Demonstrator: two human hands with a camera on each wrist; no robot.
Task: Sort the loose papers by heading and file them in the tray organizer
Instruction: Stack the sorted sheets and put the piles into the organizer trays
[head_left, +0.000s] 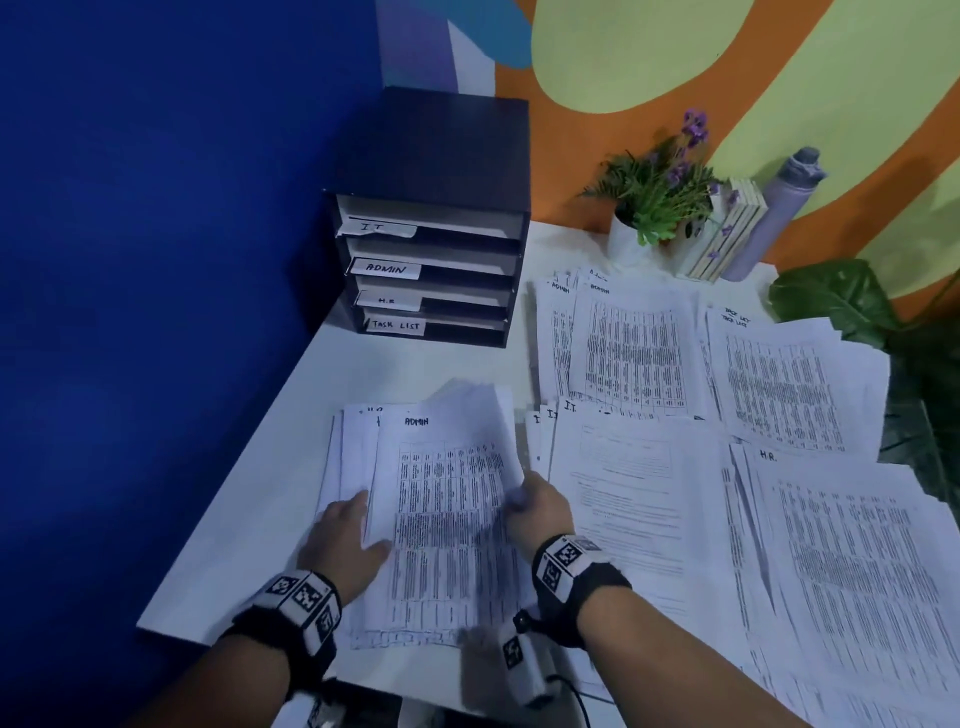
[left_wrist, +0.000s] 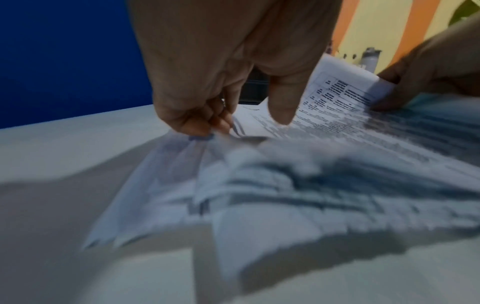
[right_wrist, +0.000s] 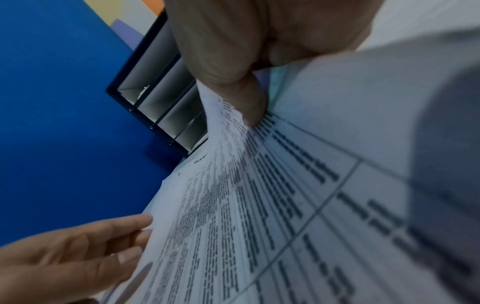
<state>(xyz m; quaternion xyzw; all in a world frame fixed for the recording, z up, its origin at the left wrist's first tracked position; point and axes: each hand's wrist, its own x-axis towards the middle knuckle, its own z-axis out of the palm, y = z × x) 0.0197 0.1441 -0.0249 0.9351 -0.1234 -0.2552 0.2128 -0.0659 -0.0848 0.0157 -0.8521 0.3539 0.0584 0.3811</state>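
Note:
A loose pile of printed sheets lies at the table's front left, and its top sheet (head_left: 447, 519) is headed ADMIN. My right hand (head_left: 519, 496) pinches that sheet's right edge and lifts it into a curl, with the thumb (right_wrist: 249, 102) on the print. My left hand (head_left: 371, 522) holds the sheet's left edge, thumb (left_wrist: 281, 107) on top and fingers (left_wrist: 200, 123) curled at the papers beneath. The dark tray organizer (head_left: 431, 156) stands at the back left, its slots labelled IT, ADMIN, H.R and TASK LIST.
Sorted piles cover the right half of the table: ADMIN (head_left: 628, 353), TASK LIST (head_left: 779, 384), IT (head_left: 623, 499), H.R. (head_left: 857, 571). A potted plant (head_left: 654, 208), books (head_left: 727, 234) and a bottle (head_left: 774, 218) stand at the back. A blue wall runs along the left edge.

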